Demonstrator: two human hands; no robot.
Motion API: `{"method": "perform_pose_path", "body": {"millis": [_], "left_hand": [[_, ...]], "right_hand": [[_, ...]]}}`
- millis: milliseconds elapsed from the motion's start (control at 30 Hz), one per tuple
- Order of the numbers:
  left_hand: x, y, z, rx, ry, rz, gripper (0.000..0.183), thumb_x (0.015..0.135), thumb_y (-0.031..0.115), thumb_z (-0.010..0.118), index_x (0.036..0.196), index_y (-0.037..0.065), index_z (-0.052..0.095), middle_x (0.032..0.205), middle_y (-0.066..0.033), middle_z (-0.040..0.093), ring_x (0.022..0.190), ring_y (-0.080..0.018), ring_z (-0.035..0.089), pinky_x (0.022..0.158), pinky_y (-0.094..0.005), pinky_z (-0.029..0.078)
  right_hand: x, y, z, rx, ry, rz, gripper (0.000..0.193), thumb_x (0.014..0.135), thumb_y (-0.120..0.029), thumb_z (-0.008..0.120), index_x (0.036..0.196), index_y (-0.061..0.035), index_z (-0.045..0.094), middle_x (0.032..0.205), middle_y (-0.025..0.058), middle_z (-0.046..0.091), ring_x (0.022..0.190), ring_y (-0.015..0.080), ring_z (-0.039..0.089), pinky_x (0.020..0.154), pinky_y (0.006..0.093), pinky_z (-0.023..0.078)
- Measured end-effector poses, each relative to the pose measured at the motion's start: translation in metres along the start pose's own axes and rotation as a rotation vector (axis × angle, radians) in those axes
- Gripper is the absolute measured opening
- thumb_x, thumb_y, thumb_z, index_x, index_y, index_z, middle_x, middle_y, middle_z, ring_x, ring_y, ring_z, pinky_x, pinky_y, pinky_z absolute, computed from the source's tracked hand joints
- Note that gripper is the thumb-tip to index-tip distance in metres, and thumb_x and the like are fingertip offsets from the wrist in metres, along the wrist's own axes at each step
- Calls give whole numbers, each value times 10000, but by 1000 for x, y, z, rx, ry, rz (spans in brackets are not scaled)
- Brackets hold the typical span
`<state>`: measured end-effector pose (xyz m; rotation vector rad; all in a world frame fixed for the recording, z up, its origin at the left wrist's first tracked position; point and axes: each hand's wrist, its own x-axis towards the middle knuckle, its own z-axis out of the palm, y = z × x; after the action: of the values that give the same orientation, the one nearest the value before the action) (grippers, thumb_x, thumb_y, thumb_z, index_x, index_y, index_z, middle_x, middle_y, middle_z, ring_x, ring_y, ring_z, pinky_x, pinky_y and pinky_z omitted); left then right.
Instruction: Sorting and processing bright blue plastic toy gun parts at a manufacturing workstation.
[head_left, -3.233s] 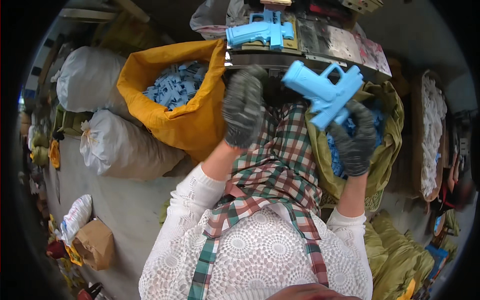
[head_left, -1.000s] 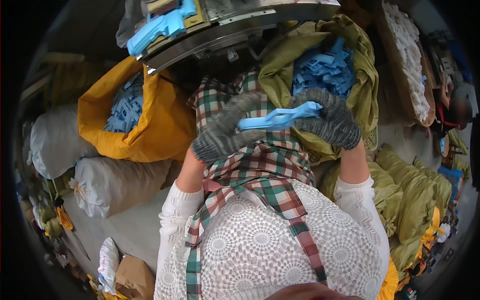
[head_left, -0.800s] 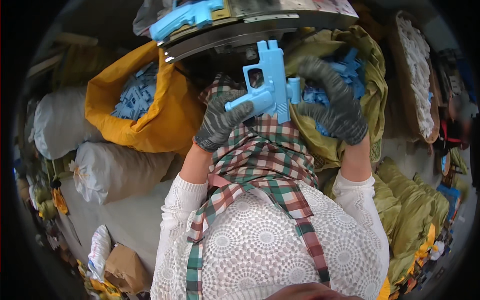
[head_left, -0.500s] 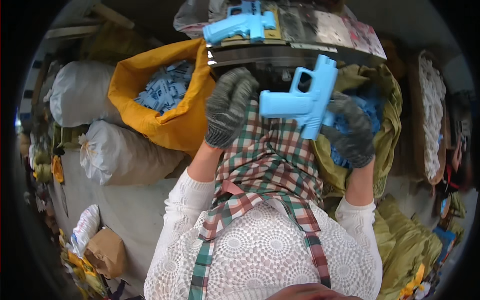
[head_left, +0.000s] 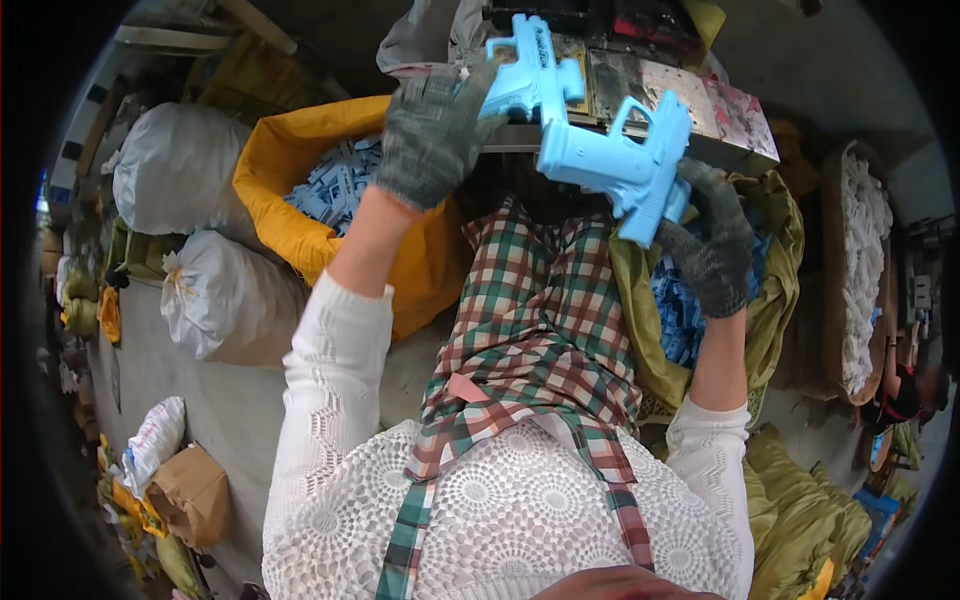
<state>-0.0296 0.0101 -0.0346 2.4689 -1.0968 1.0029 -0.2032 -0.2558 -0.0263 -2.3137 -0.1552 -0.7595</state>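
My left hand (head_left: 435,135), in a dark grey knitted glove, has its fingers around the grip of a light blue toy pistol (head_left: 545,78) at the front of the metal bench, the barrel end pointing away. To the right, my gloved right hand (head_left: 712,238) holds a second light blue toy pistol (head_left: 615,160) by its muzzle end, with its grip pointing left. The two toys nearly touch or overlap; I cannot tell which. Part of the right fingers is hidden behind the toy.
The metal bench (head_left: 705,105) has a stained top. An orange sack (head_left: 265,185) of pale blue pieces stands at left; an olive sack (head_left: 635,300) with blue pieces (head_left: 680,305) is under my right forearm. White sacks (head_left: 175,165) stand further left, a long tray (head_left: 835,290) far right.
My left hand has moved up and away to the bench and taken hold of the toy pistol there, which has turned. The right-hand toy has tilted and shifted slightly.
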Motion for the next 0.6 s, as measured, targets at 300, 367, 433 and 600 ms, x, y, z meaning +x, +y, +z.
{"method": "perform_pose_path", "body": {"millis": [300,367,433,600], "left_hand": [[-121,-77,-36,437,-86,-450,734,745,345,748,1336,24,454,1267,-244,509,1170,-397,482,1029,-478,351],[-138,-85,-39,397,-200,-506,750,754,349,736,1362,27,436,1323,-259,468,1212,-408,452,1059,-480,323],[-151,-81,-33,268,-216,-483,755,767,347,723,1380,27,419,1342,-261,452,1230,-408,440,1068,-482,312],[-158,-48,-3,75,-310,-427,717,808,324,689,1390,18,404,1344,-250,465,1249,-405,429,1073,-475,312]], "right_hand": [[124,36,64,-55,-241,-380,449,832,-224,694,1256,-124,586,1247,123,590,1152,289,559,991,379,454],[139,38,73,-55,-269,-433,447,851,-242,671,1273,-129,577,1283,123,570,1187,298,533,1016,383,433],[140,41,75,17,-334,-333,444,864,-247,656,1284,-134,570,1311,119,554,1207,297,519,1019,385,429],[113,44,67,-138,-255,-304,417,878,-205,663,1279,-121,586,1305,111,573,1206,255,531,1031,362,422]]}}
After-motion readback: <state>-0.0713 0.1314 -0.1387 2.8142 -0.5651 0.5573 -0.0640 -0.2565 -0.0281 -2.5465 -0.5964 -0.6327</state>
